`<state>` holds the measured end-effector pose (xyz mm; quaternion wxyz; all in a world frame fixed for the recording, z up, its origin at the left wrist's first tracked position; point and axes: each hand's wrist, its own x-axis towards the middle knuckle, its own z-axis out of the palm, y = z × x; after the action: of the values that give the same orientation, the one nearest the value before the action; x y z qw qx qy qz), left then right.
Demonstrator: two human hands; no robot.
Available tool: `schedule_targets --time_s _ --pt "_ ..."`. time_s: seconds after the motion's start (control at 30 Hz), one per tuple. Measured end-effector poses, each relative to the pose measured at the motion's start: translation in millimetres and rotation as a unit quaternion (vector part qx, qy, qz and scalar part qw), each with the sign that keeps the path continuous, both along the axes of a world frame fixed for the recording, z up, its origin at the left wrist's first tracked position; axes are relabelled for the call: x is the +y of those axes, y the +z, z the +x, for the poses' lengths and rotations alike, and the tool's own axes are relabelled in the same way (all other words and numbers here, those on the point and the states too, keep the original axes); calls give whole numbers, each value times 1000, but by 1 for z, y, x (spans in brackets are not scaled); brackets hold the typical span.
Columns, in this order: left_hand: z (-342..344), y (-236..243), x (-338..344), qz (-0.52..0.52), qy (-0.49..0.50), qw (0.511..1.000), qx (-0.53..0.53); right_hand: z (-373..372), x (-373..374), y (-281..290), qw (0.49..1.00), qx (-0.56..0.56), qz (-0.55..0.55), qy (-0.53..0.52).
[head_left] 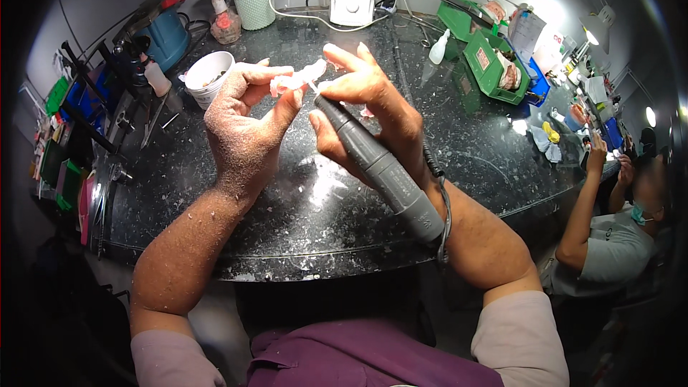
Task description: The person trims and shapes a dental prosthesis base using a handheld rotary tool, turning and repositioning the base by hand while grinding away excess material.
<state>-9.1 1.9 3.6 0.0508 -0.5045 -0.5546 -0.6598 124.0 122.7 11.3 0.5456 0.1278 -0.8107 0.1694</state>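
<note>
Above the middle of the dark bench, my left hand (pixel 247 118) pinches a small pink and white denture piece (pixel 288 83) between thumb and fingers. Pale dust coats this hand and forearm. My right hand (pixel 373 97) is closed round a dark grey rotary handpiece (pixel 380 168), whose tip points up and left at the piece. Whether the tip touches it, I cannot tell. A coiled cord (pixel 446 222) runs from the handpiece along my right forearm. Just left of my left hand stands a white tub (pixel 206 75) with bits inside.
Pale shavings speckle the black bench (pixel 308 222). Green trays (pixel 487 72) with dental models stand at the back right, near a white squeeze bottle (pixel 439 48). A white control box (pixel 352 6) sits at the back. Tools and a rack (pixel 93 100) crowd the left. A masked co-worker (pixel 609 236) sits at right.
</note>
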Motion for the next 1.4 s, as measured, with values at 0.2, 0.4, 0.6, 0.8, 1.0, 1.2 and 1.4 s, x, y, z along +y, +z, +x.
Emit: schedule_targets --time_s 0.2,0.4,0.6,0.8,1.0,1.2,1.4 --pt "1 -1 1 4 1 1000 -25 -1 -3 -2 997 3 -73 21" --pt "2 -4 2 8 -17 994 -108 -2 -3 -3 996 4 -86 26" --pt "1 -2 2 1 -17 997 -77 -2 -1 -5 997 -1 -74 26" --pt "1 0 1 -3 -20 998 -65 -3 -4 -5 991 11 -134 29" --pt "-3 4 6 -2 -154 974 -169 -3 -1 -10 986 -1 -148 81" --pt "-7 0 10 15 -227 948 -222 -1 -7 -10 972 -39 -206 105" --pt "-13 -6 9 2 -298 904 -307 -7 -9 -7 963 47 -244 109"
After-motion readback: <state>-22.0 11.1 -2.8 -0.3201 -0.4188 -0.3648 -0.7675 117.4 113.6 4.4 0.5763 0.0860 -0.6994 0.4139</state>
